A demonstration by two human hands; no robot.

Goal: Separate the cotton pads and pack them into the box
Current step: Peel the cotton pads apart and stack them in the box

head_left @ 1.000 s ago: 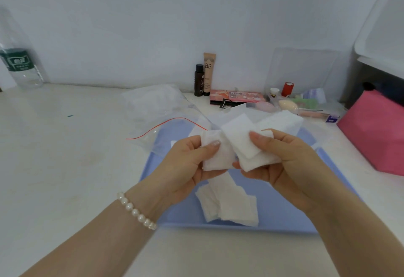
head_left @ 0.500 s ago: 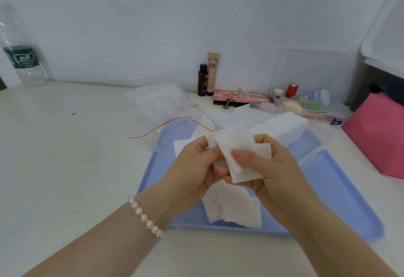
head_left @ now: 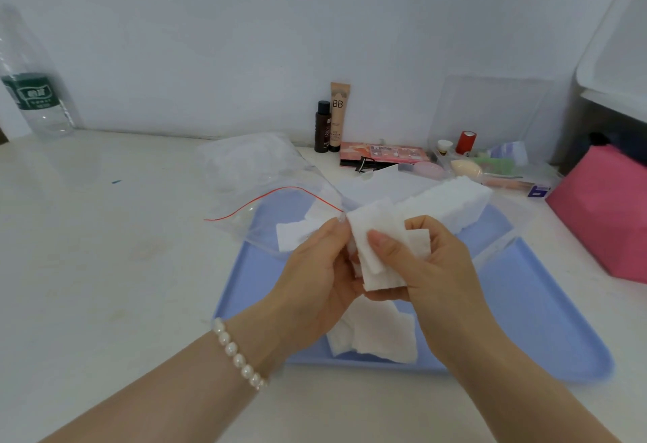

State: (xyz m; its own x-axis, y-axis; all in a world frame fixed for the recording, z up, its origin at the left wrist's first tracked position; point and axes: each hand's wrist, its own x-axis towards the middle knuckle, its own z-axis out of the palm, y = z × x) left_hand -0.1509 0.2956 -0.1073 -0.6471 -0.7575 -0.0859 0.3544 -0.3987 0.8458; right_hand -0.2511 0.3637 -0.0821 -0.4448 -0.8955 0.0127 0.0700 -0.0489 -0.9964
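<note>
Since a second earlier, we had drawn both hands together, left hand [head_left: 315, 278] and right hand [head_left: 425, 267] pinching cotton pads [head_left: 376, 243] above the blue tray [head_left: 525, 302] on the white worktop [head_left: 105, 250].

Water bottle [head_left: 33, 99], BB tube [head_left: 339, 113], pink pouch [head_left: 605, 211].

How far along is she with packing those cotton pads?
Partway, it seems. A row of pads already stands in the clear box. Both hands, left hand and right hand, grip a small stack of pads mid-separation. Loose pads on the blue tray remain unpacked.
</note>
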